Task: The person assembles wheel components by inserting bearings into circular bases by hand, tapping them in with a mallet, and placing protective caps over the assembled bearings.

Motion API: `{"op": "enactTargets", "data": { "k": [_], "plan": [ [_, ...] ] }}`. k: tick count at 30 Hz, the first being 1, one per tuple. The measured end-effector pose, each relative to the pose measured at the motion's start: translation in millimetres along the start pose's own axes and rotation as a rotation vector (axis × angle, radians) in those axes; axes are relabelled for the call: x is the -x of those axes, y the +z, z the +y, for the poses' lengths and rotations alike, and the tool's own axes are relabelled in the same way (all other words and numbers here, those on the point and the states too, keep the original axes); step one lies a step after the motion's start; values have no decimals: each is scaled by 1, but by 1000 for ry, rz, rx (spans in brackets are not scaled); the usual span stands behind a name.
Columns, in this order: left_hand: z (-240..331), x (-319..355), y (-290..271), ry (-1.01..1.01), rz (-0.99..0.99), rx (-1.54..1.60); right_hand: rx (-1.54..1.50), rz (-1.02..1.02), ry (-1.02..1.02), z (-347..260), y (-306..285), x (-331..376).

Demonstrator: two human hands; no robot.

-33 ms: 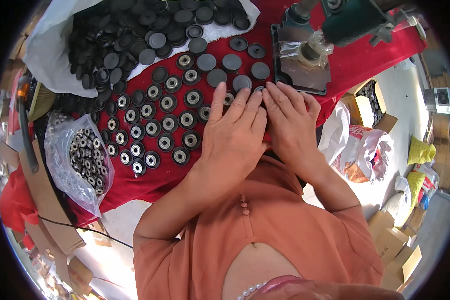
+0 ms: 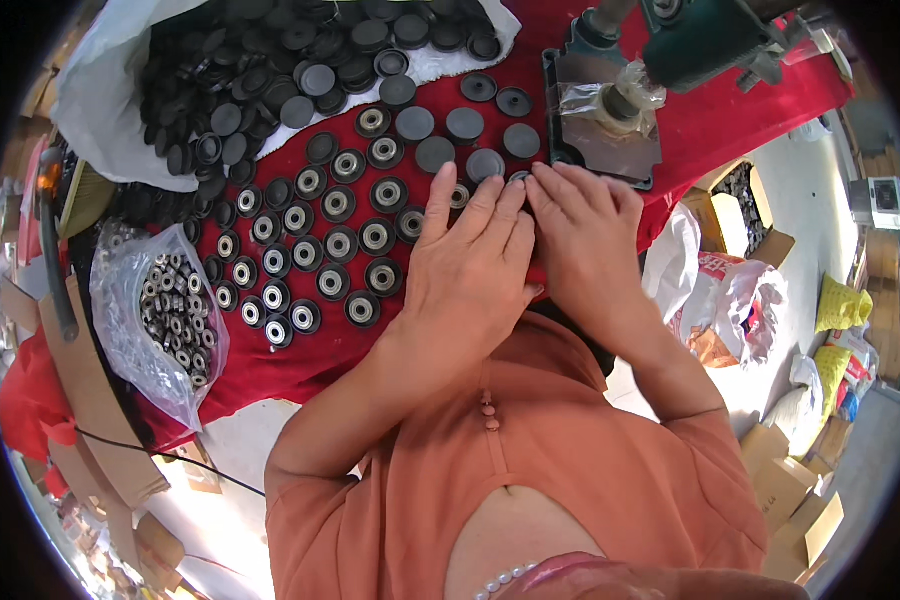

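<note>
Both my hands lie palm down, side by side, at the near middle of the red cloth. My left hand has its fingers stretched forward, the fingertips just short of a flat grey cap. Partly under those fingers shows a black cap with a metal bearing. Angled in beside it, my right hand has its fingers extended and close together. A small round piece peeks out between the fingertips of both hands. Whatever lies beneath the palms is hidden. To the left stand several black caps with bearings set in them.
A heap of black caps fills a white sack at the far left. Nearer, a clear plastic bag holds loose bearings. A green machine with a metal base plate stands beyond my right hand. Cartons and bags lie on the floor right.
</note>
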State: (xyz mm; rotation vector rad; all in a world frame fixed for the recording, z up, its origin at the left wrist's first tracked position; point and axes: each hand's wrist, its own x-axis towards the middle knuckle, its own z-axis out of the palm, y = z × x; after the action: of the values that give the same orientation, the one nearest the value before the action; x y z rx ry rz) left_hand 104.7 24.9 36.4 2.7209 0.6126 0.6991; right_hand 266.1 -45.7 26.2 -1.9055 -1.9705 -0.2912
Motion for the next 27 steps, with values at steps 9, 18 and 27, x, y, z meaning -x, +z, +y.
{"op": "enactTargets", "data": {
  "k": [9, 18, 27],
  "plan": [
    [10, 24, -15, -83, -81, 52, 124, 161, -114, 55, 66, -146],
    [-3, 65, -36, -206, 38, 39, -296, 122, 33, 32, 9, -109],
    [-1, 60, -31, -155, 34, 117, -676, -143, 72, -5, -9, -20]
  ]
}}
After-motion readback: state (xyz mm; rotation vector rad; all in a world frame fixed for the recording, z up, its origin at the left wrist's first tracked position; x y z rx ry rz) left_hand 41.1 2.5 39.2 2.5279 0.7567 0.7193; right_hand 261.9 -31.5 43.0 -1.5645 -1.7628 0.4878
